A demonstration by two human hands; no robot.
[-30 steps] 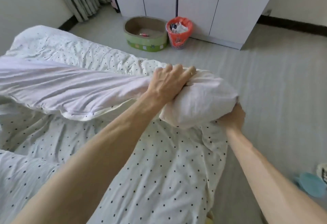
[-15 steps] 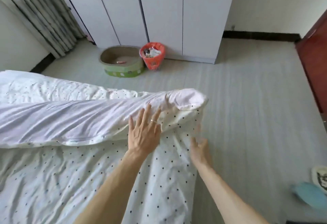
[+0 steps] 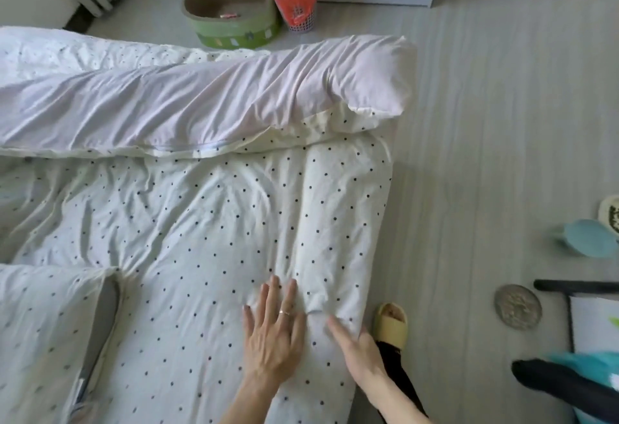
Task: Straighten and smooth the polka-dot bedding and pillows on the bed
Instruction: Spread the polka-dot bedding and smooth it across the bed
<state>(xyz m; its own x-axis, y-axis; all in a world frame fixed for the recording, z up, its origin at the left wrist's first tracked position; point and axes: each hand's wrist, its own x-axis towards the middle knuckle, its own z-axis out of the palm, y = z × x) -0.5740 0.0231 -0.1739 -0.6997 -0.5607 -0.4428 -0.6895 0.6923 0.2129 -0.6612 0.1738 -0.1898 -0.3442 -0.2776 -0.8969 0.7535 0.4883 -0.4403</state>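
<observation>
Flat, fingers spread, the left hand (image 3: pixel 273 340) presses the dotted sheet (image 3: pixel 201 222); the right hand (image 3: pixel 355 346) lies open on its edge, holding nothing.

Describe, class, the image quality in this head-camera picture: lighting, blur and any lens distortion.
Head view: soft, even daylight with no glare; gentle shading in the polka-dot duvet creases. Wide-angle bending curves the floor planks at the right. The right hand looks slightly motion-smeared, the left hand crisper; the blue object at the edge is soft.
</observation>
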